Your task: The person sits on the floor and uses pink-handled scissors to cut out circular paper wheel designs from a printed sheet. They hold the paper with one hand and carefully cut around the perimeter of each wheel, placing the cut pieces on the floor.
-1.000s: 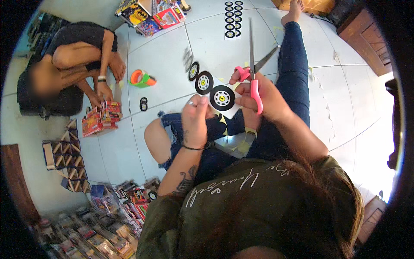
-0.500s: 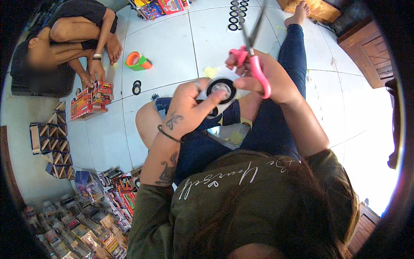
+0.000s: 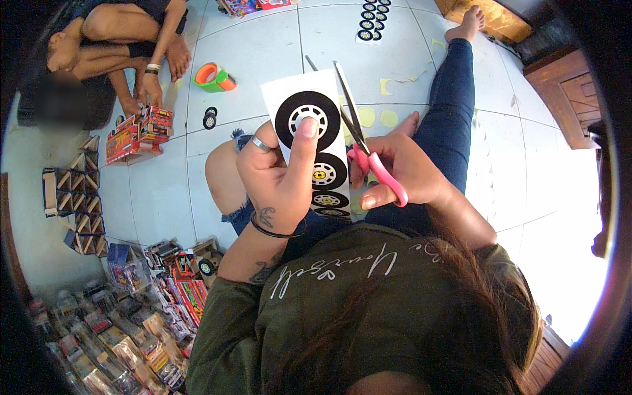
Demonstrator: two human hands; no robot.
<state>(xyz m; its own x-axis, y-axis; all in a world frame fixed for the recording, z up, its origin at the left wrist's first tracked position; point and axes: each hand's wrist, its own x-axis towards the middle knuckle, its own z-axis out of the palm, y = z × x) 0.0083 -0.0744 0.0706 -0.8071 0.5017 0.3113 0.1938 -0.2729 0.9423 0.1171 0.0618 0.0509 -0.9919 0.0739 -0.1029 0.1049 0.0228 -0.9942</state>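
My left hand point(image 3: 280, 168) grips a strip of printed paper wheels point(image 3: 320, 172), its thumb pressed on the topmost black-and-white wheel. The strip hangs down toward my lap, with smaller-looking wheels below. In my right hand point(image 3: 398, 168) is a pair of scissors point(image 3: 359, 125) with pink handles, fingers and thumb through the loops. The blades point up and stand apart along the right edge of the strip; whether they touch the paper I cannot tell.
Another sheet of paper wheels point(image 3: 373, 20) lies on the tiled floor ahead. A green-and-orange tape roll point(image 3: 215, 78) and a small wheel pair point(image 3: 210, 118) are to the left. A co-worker's hand point(image 3: 151, 89) holds a red model truck point(image 3: 135, 137). Packaged goods point(image 3: 118, 336) crowd the lower left.
The paper strip has turned upright and unfolded into view, closer to me. My right hand has come down, bringing the scissors' blades beside the strip.
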